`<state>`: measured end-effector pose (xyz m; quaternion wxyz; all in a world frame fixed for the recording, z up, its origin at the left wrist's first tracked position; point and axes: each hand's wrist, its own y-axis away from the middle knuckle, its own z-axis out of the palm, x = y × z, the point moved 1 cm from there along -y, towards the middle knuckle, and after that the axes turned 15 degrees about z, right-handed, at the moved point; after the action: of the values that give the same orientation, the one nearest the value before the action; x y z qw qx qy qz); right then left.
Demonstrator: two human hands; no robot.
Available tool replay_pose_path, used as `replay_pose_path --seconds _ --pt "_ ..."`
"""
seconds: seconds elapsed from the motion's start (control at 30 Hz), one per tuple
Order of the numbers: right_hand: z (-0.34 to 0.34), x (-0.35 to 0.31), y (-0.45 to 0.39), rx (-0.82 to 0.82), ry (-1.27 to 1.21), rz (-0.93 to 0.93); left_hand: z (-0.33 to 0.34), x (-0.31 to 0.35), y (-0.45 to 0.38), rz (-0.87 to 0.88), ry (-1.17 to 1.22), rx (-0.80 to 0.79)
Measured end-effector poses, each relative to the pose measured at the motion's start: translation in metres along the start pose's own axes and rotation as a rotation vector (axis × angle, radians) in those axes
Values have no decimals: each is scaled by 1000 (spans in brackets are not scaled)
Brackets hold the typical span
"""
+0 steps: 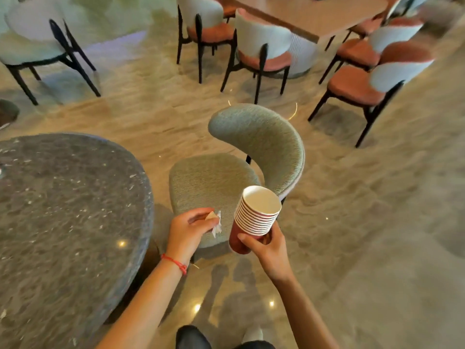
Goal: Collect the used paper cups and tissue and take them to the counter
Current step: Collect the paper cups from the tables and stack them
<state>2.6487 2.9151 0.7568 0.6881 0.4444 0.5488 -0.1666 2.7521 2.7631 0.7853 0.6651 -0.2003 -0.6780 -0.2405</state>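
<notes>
Gripping the stacked cups (255, 215) in the right hand (266, 248) and tissue (217, 224) in the left hand (188, 230), collection looks done; the carry remains.

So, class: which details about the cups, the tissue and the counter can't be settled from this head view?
- Cup stack: lower cups' insides hidden by nesting; base covered by the right hand.
- Tissue: mostly hidden in the left hand.
- Counter: none recognisable in this frame.
- Far chairs: blurred.
</notes>
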Motion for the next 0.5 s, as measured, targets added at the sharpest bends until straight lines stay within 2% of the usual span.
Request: replay_pose_path --seconds 0.33,0.5 --pt "-189 -5 -12 260 -92 -39 191 10 -2 62 -4 -197" --pt "-258 -6 -25 362 -152 -29 267 2 -13 20 0 -299"
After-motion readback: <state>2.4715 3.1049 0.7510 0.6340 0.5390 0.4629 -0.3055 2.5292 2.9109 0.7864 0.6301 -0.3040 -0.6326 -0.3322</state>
